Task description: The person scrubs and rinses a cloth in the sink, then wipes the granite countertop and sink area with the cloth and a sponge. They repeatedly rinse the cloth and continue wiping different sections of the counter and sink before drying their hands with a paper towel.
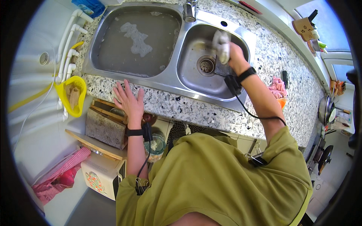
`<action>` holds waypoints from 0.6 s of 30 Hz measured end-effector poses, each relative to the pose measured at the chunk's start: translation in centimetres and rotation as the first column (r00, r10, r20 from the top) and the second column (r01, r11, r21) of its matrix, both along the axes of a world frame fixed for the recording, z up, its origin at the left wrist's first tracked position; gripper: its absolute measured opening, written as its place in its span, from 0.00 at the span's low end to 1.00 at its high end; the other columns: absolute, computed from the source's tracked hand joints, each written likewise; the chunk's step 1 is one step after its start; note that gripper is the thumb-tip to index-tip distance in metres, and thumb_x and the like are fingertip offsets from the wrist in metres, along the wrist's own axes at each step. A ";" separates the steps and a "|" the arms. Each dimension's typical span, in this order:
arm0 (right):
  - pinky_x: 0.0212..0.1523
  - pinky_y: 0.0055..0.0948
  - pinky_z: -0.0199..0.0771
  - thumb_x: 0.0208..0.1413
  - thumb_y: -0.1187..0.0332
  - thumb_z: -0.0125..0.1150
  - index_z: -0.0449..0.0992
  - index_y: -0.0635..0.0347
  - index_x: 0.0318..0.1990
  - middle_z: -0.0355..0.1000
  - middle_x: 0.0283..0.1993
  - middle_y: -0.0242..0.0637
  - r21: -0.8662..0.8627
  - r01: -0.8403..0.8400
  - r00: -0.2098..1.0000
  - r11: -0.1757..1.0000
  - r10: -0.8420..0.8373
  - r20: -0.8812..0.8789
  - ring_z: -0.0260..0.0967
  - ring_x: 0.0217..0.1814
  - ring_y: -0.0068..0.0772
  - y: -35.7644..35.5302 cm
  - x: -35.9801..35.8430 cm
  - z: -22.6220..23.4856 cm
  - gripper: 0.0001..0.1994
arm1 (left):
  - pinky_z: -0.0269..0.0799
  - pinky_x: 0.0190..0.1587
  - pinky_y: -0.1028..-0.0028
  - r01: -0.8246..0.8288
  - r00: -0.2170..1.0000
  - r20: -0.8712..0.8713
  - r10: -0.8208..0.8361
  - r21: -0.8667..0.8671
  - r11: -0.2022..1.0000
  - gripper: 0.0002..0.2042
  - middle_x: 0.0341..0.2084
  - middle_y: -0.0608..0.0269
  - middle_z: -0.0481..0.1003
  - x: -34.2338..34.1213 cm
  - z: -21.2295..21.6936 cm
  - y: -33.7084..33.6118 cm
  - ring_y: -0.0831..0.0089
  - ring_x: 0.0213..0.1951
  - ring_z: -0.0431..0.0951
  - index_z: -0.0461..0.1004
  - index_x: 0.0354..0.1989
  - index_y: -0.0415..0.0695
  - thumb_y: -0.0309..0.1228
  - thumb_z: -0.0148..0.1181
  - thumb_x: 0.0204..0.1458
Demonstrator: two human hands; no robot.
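My right hand (236, 57) is closed around a bunched whitish cloth (221, 47), blurred by motion, above the smaller sink basin (188, 71). Below the cloth a round drain strainer (206, 66) shows in the basin floor, with a dark grey patch beside it that I cannot make out. My left hand (130, 101) rests with fingers spread on the front edge of the speckled counter (169, 101), holding nothing. Murky grey water with a patch of foam (135, 39) fills the larger basin (88, 62) on the left.
A faucet (189, 11) stands behind the basins. Right of the sink lie a pink cloth (278, 88), a black brush (285, 79) and something orange (281, 102). At the left hang white pipes (68, 41) and a yellow container (80, 105). Below is an open drawer (96, 145).
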State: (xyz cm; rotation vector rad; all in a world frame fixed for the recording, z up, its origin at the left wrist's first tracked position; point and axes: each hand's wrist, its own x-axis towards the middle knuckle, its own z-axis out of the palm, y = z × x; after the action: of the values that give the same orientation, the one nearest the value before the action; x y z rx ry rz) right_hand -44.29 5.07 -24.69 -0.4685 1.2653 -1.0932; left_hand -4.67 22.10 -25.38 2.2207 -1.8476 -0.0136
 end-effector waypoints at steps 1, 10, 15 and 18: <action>0.33 0.40 0.76 0.60 0.68 0.44 0.72 0.66 0.35 0.74 0.32 0.42 0.138 0.077 0.984 0.987 -0.097 0.146 0.73 0.31 0.43 0.4 -1.8 -1.4 0.11 | 0.30 0.62 0.45 0.012 1.000 -0.007 -0.013 -0.032 0.999 0.34 0.67 0.50 0.46 -0.1 0.0 0.0 0.49 0.68 0.39 0.50 0.67 0.51 0.54 0.46 0.55; 0.69 0.51 0.28 0.52 0.62 0.46 0.45 0.67 0.66 0.40 0.68 0.64 0.420 0.143 0.189 0.896 0.392 -0.900 0.31 0.72 0.63 -3.5 8.6 -14.3 0.35 | 0.29 0.63 0.47 0.021 1.000 0.005 -0.021 0.021 1.000 0.41 0.67 0.50 0.46 -0.5 1.1 -0.7 0.51 0.68 0.40 0.50 0.67 0.46 0.63 0.43 0.52; 0.66 0.50 0.44 0.46 0.69 0.48 0.60 0.60 0.61 0.52 0.64 0.58 0.242 -0.481 0.006 0.842 0.280 -0.960 0.44 0.69 0.56 0.5 11.9 -13.1 0.30 | 0.29 0.64 0.48 0.021 0.998 0.050 -0.023 0.052 0.998 0.42 0.67 0.51 0.45 -0.3 0.9 -0.4 0.52 0.68 0.41 0.50 0.67 0.47 0.65 0.41 0.51; 0.60 0.44 0.57 0.44 0.71 0.49 0.65 0.59 0.58 0.60 0.57 0.57 0.285 -0.754 -0.026 0.592 0.407 -0.913 0.55 0.63 0.55 3.5 11.4 -11.3 0.28 | 0.30 0.64 0.48 0.027 0.999 0.039 -0.028 0.024 0.999 0.42 0.67 0.52 0.45 -0.2 0.6 -0.4 0.52 0.68 0.40 0.49 0.67 0.48 0.65 0.41 0.50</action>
State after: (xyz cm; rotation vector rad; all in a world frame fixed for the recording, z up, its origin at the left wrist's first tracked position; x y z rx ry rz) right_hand -32.90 8.60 -35.99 -2.0003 1.5743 -0.0461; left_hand -4.83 21.69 -24.77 2.2268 -1.9078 0.0035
